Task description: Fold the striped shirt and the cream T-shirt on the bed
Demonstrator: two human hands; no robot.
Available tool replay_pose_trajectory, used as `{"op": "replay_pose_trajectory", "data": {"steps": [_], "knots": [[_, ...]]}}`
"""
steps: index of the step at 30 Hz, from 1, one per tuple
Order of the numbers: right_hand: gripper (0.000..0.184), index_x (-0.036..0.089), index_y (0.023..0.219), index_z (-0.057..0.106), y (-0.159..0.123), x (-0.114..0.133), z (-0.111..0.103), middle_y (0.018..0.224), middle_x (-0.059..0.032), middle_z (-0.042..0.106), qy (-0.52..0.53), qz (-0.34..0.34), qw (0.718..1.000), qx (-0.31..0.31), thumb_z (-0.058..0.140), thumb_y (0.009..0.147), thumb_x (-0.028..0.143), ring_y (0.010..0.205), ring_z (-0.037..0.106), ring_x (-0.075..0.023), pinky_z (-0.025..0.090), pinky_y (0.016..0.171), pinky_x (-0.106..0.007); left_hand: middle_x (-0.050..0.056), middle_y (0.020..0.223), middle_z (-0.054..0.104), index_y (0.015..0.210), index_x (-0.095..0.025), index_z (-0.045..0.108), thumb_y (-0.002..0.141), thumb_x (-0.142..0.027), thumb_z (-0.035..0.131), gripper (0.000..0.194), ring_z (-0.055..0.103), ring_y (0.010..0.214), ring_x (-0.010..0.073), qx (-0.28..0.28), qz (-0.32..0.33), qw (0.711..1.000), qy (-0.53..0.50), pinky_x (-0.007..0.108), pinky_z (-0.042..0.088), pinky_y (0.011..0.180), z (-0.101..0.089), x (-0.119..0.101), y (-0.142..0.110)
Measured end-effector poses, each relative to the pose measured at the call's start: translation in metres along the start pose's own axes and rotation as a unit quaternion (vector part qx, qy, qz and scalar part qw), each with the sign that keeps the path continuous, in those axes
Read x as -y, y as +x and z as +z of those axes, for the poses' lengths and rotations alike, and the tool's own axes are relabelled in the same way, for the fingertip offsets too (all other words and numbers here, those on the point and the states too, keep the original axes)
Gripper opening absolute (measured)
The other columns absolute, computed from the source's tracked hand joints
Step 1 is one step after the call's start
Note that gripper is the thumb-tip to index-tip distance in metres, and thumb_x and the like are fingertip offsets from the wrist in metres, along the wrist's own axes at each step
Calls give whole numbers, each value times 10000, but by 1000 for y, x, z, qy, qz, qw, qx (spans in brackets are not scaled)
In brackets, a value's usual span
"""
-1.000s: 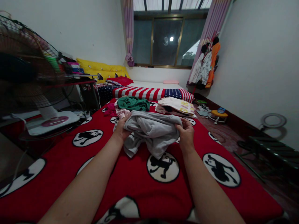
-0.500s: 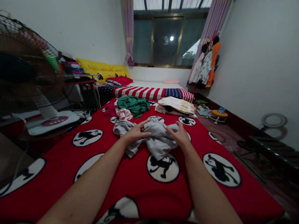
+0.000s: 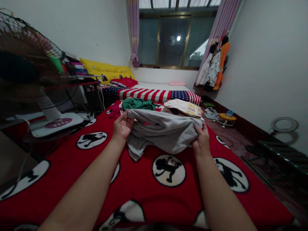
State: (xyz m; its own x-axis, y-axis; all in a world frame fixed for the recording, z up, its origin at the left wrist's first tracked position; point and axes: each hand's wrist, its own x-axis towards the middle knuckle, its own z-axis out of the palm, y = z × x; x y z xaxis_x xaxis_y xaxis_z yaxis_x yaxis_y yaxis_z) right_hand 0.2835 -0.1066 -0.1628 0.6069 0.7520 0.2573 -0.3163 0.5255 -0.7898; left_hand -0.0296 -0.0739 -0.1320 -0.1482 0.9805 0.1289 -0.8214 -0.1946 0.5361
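Observation:
A light grey garment, perhaps a shirt, is stretched sideways between my two hands, its upper edge raised and its lower part hanging down to the red blanket. My left hand pinches its left upper corner, and my right hand grips the right one. Folds hide the garment's full shape. Just behind it lie a crumpled green garment and a dark pink cloth. To their right rests a stack of folded clothes with a cream shirt on top.
On the left a fan stands beside a cluttered desk. Behind the blanket is a bed with a striped, starred cover. Clothes hang by the curtain. At right are a yellow stool and a dark bench.
Both hands were open over the bunched grey garment. Now they have moved apart and hold its upper corners, lifted and spread wide. It covers the pale pink cloth behind.

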Motion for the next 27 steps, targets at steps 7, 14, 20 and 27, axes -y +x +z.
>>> {"op": "replay_pose_trajectory", "data": {"steps": [7, 14, 20, 27], "knots": [[630, 171, 1182, 573, -10, -18, 1, 1229, -168, 555, -389, -102, 914, 64, 713, 600, 367, 1118, 546, -309, 443, 946, -473, 62, 1112, 644, 1163, -228, 614, 721, -228, 669, 446, 643, 912, 192, 15, 8, 940, 339, 357, 534, 812, -16, 22, 3], [330, 229, 949, 712, -51, -7, 21, 927, -41, 684, -479, -134, 776, 388, 766, 662, 381, 875, 613, -225, 475, 808, -352, 85, 1047, 682, 929, -201, 716, 756, -287, 656, 202, 589, 1057, 275, 64, 235, 586, 772, 389, 447, 957, -15, 34, -6], [144, 230, 871, 706, -58, -11, 26, 937, -37, 678, -500, -183, 728, 431, 649, 752, 171, 878, 615, -206, 454, 804, -328, 143, 1253, 614, 1262, -142, 568, 768, -346, 643, 540, 573, 1132, 293, 92, 191, 548, 809, 391, 445, 963, -26, 36, -4], [146, 194, 820, 653, -26, 3, 12, 859, -45, 650, -328, -246, 911, 46, 528, 759, 241, 850, 598, -203, 463, 809, -334, 30, 643, 657, 836, -157, 718, 652, -299, 699, 233, 607, 593, 186, 69, 142, 727, 668, 287, 486, 614, -13, 28, 1]]}}
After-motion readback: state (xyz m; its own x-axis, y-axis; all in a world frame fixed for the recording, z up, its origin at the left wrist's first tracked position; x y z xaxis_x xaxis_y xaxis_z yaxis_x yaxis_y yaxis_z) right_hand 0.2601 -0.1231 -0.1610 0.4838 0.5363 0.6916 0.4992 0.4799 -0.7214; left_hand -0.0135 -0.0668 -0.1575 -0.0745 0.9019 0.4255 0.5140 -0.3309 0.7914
